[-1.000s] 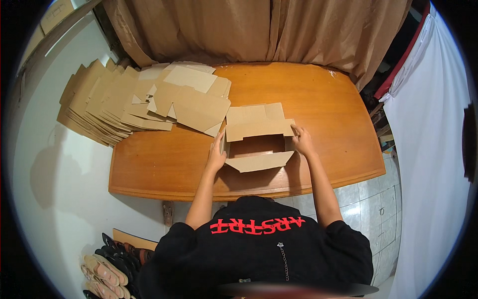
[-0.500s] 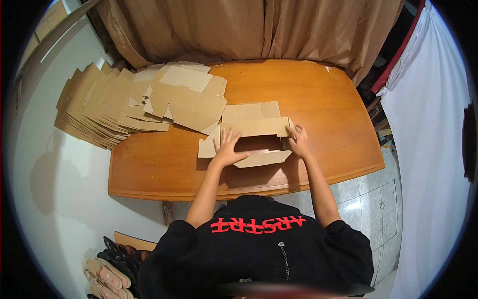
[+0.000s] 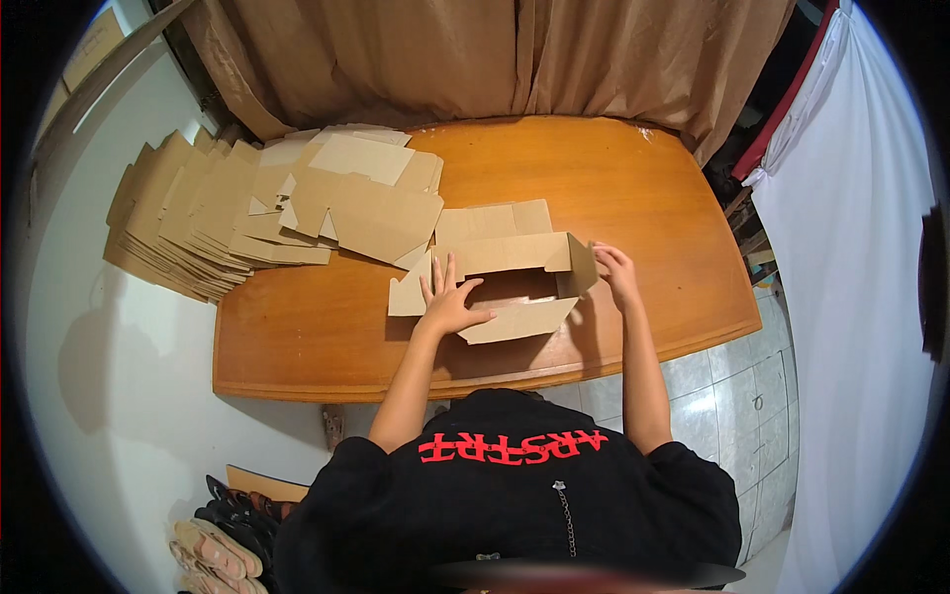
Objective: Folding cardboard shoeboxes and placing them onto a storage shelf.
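An unfilled brown cardboard box [image 3: 514,255] stands on the table in front of me, its middle open and its flaps folded out. My left hand [image 3: 452,309] lies over the box's left end, fingers spread and thumb stretched along the near flap [image 3: 520,322]. At the right end a side flap [image 3: 582,265] stands up and leans outward. The bent fingers of my right hand [image 3: 617,274] come together at that flap's outer edge; the exact contact of the fingertips is hard to see. The left wall is partly hidden beneath my left hand.
Flattened cardboard boxes [image 3: 376,213] lie overlapped on the table's left side, beside a leaning stack of more [image 3: 183,213]. The wooden table [image 3: 633,188] has a curved near edge. A brown curtain [image 3: 426,59] hangs behind it, white cloth [image 3: 841,297] at right. Shoes [image 3: 213,549] sit low left.
My right hand has moved slightly right and outward from the box's corner, and the right side flap now stands out. My left hand stays on the left end, its fingers somewhat more spread.
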A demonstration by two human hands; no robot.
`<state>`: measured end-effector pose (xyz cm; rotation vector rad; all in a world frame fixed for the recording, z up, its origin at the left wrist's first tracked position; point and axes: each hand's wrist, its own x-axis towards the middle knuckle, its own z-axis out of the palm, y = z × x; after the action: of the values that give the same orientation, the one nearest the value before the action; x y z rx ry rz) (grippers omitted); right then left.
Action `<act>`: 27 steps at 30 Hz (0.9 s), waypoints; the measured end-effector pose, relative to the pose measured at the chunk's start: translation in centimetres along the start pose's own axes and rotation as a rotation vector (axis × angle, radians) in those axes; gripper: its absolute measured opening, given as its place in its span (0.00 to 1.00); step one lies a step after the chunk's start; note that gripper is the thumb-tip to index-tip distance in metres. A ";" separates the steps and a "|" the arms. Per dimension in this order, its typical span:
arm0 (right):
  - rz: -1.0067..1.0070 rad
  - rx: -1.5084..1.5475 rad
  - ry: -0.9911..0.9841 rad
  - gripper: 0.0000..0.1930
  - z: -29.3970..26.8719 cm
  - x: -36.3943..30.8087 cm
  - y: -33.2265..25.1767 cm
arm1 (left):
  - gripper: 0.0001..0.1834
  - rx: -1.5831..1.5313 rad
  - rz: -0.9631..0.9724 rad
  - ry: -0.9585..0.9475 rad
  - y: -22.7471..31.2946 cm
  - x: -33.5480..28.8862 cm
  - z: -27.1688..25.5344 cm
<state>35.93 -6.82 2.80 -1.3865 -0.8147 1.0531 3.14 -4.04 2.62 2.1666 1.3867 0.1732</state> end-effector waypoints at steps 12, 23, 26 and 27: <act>-0.257 -0.918 0.024 0.44 8.8 -0.8 1.1 | 0.52 0.103 -0.020 0.072 0.1 0.1 0.6; -0.135 -1.154 0.115 0.47 9.9 -1.0 0.5 | 0.53 0.125 -0.008 0.088 0.2 -0.2 0.6; -0.005 -1.127 0.055 0.50 9.9 -0.9 -0.4 | 0.47 0.080 0.004 0.113 0.0 -0.3 0.3; -0.025 -1.126 0.066 0.51 9.9 -0.8 -0.1 | 0.47 0.081 0.004 0.115 -0.2 -0.4 0.1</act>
<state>26.47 -3.99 3.64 -2.2981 -1.4720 0.4763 2.85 -4.38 2.53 2.2564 1.4765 0.2504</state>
